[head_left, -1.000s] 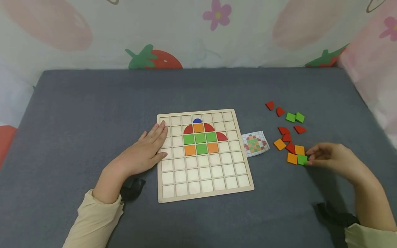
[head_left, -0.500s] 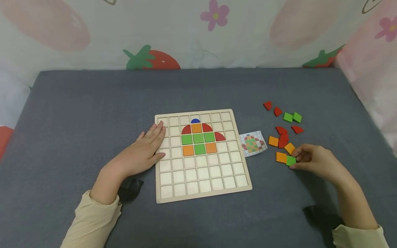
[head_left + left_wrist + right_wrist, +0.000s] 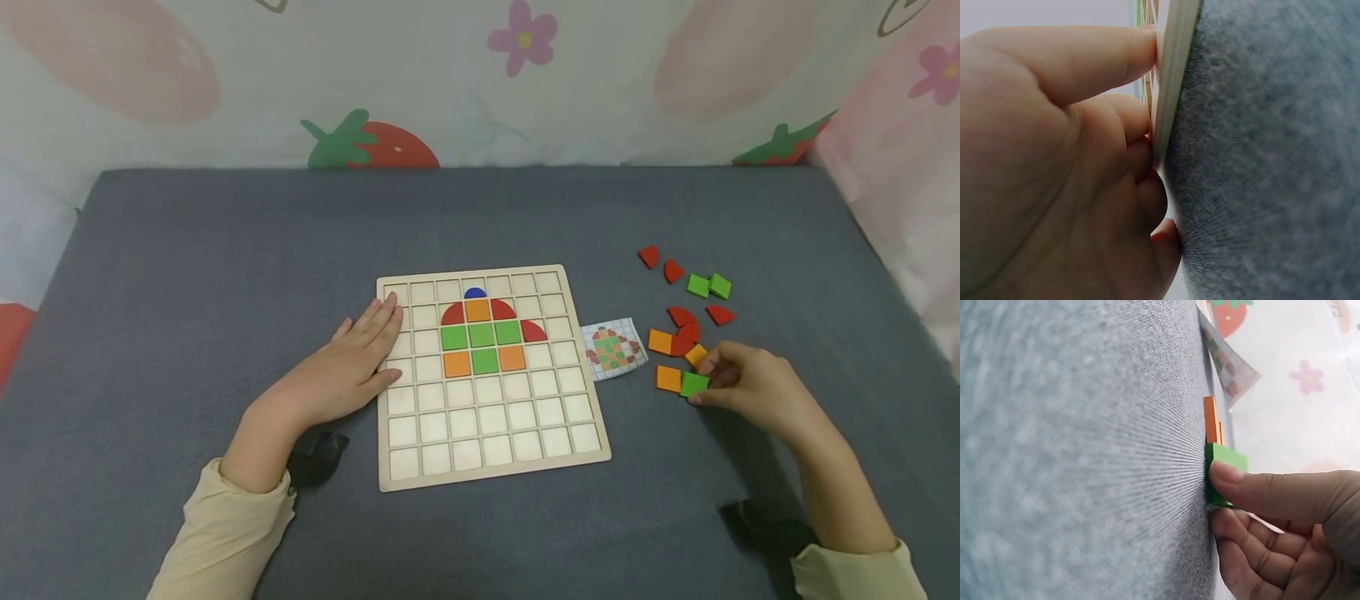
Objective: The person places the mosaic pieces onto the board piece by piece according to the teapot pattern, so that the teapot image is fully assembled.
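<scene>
Near the middle of the grey cloth-covered tabletop [image 3: 225, 250] lies a square pale wooden grid board [image 3: 495, 450], its lower side turned toward the tabletop's near edge. The left hand [image 3: 341, 367] rests on the board's left rim, fingers extended and grasping nothing, the fingertips close to the upper left corner.

In the board's top row sits a blue half-round tile [image 3: 475, 293]. Below it, an orange square tile [image 3: 477, 311] lies between two red quarter-round tiles; the next row has three green square tiles with another red quarter-round at their right end, and the row under that has a green square tile between two orange ones.

At the board's right edge lies a small paper card [image 3: 615, 348] printed with a coloured grid pattern; whether it goes under the board cannot be told.

Toward the tabletop's right edge, the right hand [image 3: 753, 387] pinches a loose green square tile [image 3: 693, 385] between thumb and finger. That tile touches a loose orange square tile [image 3: 668, 378] on its left. Just beyond are two more orange squares and a cluster of red quarter-rounds; farther toward the tabletop's far right corner lie two green squares [image 3: 698, 286] side by side and two red quarter-rounds [image 3: 673, 272].
</scene>
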The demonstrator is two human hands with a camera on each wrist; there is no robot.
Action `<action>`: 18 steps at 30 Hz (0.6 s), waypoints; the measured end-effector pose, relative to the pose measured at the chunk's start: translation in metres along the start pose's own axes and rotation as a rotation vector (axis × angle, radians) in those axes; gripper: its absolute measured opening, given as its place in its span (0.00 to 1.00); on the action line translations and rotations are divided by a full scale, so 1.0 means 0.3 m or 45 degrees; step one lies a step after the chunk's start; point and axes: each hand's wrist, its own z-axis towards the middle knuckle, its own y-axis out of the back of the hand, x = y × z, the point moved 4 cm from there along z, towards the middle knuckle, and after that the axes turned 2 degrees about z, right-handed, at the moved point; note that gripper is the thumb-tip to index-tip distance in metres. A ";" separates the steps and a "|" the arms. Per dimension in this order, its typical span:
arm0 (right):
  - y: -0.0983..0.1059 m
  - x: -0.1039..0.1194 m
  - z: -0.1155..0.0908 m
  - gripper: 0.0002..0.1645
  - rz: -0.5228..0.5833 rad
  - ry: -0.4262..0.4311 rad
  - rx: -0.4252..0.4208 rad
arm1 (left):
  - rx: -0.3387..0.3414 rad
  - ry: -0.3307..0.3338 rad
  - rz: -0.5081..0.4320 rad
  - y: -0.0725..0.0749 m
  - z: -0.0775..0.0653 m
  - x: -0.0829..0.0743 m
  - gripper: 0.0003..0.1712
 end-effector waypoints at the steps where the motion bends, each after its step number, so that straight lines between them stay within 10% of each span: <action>1: 0.000 0.000 -0.001 0.17 0.004 0.002 0.000 | 0.003 0.001 0.001 0.000 0.000 0.000 0.40; 18: -0.032 0.053 0.009 0.10 0.137 0.124 0.063 | 0.019 0.008 0.003 0.001 -0.001 0.000 0.40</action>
